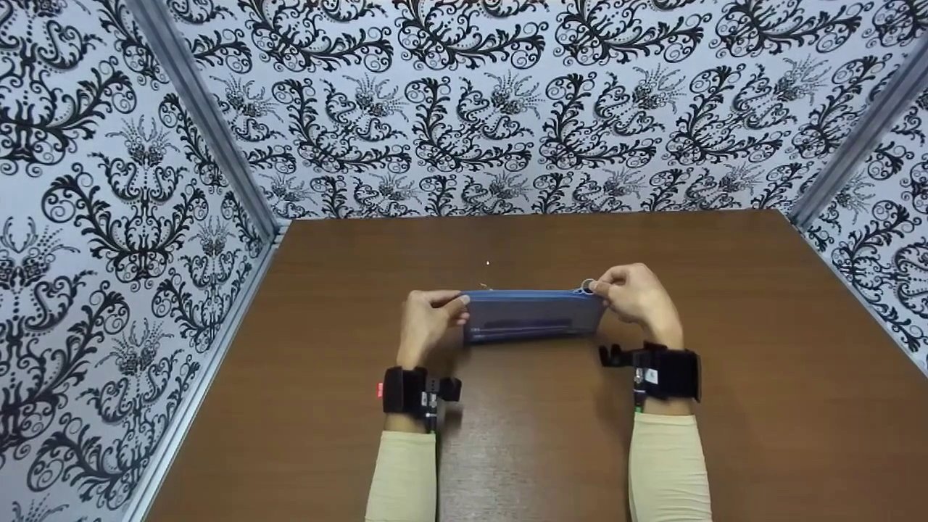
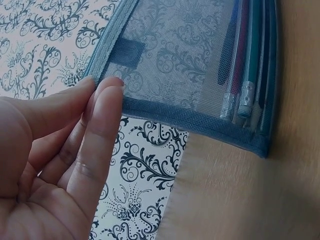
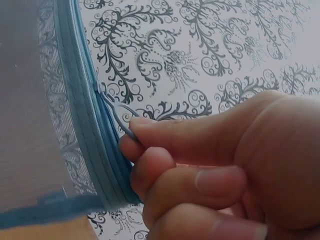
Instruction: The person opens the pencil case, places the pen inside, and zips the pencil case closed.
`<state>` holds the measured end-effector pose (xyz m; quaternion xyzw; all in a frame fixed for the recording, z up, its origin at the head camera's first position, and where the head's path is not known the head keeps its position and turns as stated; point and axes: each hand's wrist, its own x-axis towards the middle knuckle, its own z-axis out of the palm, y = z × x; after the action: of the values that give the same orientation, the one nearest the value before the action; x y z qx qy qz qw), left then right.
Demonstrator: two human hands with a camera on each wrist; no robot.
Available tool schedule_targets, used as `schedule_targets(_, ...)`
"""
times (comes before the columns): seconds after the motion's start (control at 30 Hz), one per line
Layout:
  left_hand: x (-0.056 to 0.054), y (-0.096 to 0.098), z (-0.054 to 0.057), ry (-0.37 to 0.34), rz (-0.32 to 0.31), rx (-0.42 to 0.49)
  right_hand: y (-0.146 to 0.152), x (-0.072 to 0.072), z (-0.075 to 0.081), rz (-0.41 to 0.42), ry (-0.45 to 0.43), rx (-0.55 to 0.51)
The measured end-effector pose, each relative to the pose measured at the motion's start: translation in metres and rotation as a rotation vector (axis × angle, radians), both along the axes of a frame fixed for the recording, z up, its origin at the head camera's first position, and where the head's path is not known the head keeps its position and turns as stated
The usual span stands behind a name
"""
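Note:
A blue see-through mesh zipper pouch [image 1: 533, 315] is held upright between both hands over the brown table. Its upper left corner is pinched between the thumb and fingers of my left hand [image 1: 428, 322]. My right hand [image 1: 638, 293] pinches the ring-shaped zipper pull [image 3: 122, 117] near the pouch's right end. The zipper [image 1: 522, 294] runs along the top edge. Through the mesh, in the left wrist view, several pencils [image 2: 248, 85] lie along the bottom, some with metal ferrules and eraser ends.
The brown wooden table [image 1: 326, 435] spreads around the hands. Walls with black scroll patterns [image 1: 464, 109] enclose it at the back and sides, framed by grey metal posts [image 1: 203, 101]. Both wrists wear black camera straps [image 1: 678, 373].

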<state>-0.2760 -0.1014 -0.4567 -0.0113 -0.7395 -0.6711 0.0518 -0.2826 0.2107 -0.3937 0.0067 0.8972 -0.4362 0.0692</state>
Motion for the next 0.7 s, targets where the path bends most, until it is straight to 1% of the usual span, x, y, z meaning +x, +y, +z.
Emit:
schedule_targets(0.13, 0.000, -0.001, 0.001, -0.010, 0.005, 0.001, 0.003, 0.000, 0.001, -0.015, -0.019, -0.004)
schedule_targets(0.37, -0.001, -0.001, 0.000, -0.003, -0.019, 0.017, 0.008, 0.001, 0.000, -0.017, -0.031, -0.046)
schedule_targets(0.6, -0.001, -0.004, -0.001, -0.011, 0.015, -0.001, 0.021, 0.004, -0.001, -0.031, -0.020, -0.075)
schedule_targets(0.7, -0.001, -0.005, -0.003, 0.001, 0.005, -0.006, 0.027, 0.006, -0.002, -0.029, -0.028, -0.094)
